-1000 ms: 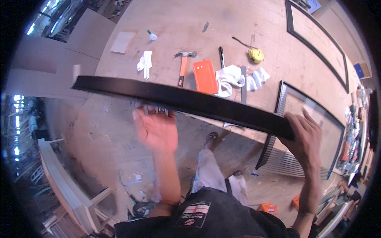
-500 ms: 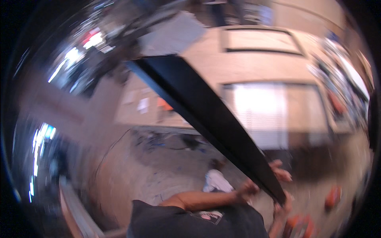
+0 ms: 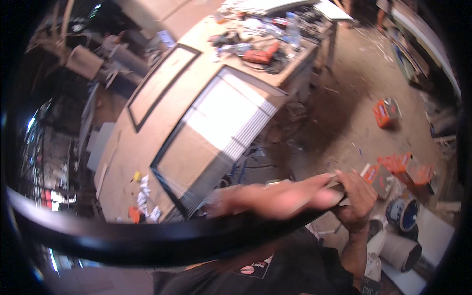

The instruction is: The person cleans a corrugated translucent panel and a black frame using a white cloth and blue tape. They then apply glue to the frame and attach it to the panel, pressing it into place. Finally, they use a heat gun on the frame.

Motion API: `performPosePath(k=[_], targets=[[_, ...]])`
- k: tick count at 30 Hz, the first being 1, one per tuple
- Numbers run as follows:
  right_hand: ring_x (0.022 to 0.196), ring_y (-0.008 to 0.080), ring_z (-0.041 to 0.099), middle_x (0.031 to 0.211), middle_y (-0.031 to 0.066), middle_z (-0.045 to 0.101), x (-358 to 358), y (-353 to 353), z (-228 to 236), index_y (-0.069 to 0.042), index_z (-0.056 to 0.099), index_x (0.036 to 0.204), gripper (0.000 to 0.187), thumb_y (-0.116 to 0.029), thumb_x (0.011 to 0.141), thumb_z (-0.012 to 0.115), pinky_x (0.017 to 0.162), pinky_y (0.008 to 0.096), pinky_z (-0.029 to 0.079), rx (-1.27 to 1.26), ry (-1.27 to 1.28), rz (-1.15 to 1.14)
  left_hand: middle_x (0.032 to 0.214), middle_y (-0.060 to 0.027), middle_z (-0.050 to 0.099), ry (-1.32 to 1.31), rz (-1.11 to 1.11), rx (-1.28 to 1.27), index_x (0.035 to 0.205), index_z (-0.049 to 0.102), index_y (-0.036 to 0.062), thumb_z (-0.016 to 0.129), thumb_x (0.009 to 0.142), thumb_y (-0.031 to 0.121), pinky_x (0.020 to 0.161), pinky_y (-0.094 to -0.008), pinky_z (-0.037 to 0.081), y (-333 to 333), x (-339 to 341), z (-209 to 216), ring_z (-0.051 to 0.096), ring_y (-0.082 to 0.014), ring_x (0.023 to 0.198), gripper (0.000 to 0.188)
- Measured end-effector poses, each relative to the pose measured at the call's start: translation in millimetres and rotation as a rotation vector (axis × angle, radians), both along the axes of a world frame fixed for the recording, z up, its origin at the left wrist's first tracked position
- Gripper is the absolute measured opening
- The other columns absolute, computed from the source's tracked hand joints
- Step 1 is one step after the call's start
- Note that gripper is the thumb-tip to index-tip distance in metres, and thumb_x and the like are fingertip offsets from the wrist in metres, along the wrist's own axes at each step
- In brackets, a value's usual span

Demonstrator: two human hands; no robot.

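Note:
A long black strip [image 3: 147,241] arcs across the lower part of the view, from the far left up to the right. My right hand [image 3: 358,200] is closed around its right end. My left hand [image 3: 295,195] is blurred by motion; it lies along the top of the strip just left of the right hand and seems to grip it. Both hands are over the floor beside the workbench [image 3: 123,147].
On the workbench lie a narrow black frame [image 3: 135,115], a larger dark frame with a white ribbed panel [image 3: 169,184] and a red power tool [image 3: 259,55] among clutter. Orange boxes [image 3: 386,112], a bucket [image 3: 402,214] and white pipes [image 3: 398,250] sit on the dusty floor at right.
The view has swung round from over the bench toward its end and the floor. The strip has dropped low across the view, and both hands have come together at its right end.

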State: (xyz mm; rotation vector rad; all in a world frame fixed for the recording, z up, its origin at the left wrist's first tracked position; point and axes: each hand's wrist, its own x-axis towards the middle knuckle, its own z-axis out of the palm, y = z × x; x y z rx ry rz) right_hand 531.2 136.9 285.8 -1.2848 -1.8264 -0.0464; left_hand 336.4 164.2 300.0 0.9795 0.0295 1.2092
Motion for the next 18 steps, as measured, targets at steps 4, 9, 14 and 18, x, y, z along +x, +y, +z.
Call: performPosePath(k=[4, 9, 14, 18], targets=[[0.083, 0.0245, 0.071, 0.091, 0.0101, 0.069, 14, 71, 60, -0.002, 0.071, 0.112, 0.037, -0.019, 0.079, 0.074, 0.08, 0.0433, 0.059, 0.102, -0.103, 0.037, 0.124, -0.0164, 0.049, -0.268, 0.185, 0.217, 0.136, 0.038, 0.0097, 0.06, 0.092, 0.03, 0.105, -0.046, 0.04, 80, -9, 86, 0.052, -0.0291, 0.115, 0.054], [0.079, 0.0219, 0.069, 0.09, 0.0076, 0.065, 13, 199, 47, -0.005, 0.071, 0.111, 0.032, -0.013, 0.081, 0.072, 0.078, 0.0407, 0.06, 0.168, 0.001, 0.117, 0.106, -0.0127, 0.051, -0.335, 0.522, 0.336, 0.128, 0.04, 0.0018, 0.061, 0.094, 0.027, 0.095, -0.0406, 0.044, 190, -22, 126, 0.054, -0.0241, 0.094, 0.048], [0.105, 0.0329, 0.065, 0.115, 0.015, 0.067, 86, 290, 32, -0.002, 0.063, 0.126, 0.07, -0.031, 0.067, 0.086, 0.096, 0.0448, 0.051, -0.262, 0.099, 0.359, 0.102, -0.0129, 0.054, -0.066, 0.807, 0.249, 0.146, 0.029, 0.0001, 0.04, 0.106, 0.043, 0.061, -0.029, 0.05, 305, -13, 60, 0.054, -0.0172, 0.074, 0.06], [0.106, 0.0315, 0.066, 0.112, 0.0174, 0.07, 202, 417, 7, -0.001, 0.07, 0.113, 0.039, -0.021, 0.081, 0.077, 0.093, 0.0396, 0.051, -0.262, 0.262, 0.089, 0.105, -0.0147, 0.055, 0.08, 1.033, 0.189, 0.148, 0.028, 0.0004, 0.04, 0.106, 0.046, 0.058, -0.0272, 0.048, 336, -6, 48, 0.055, -0.0142, 0.072, 0.063]])
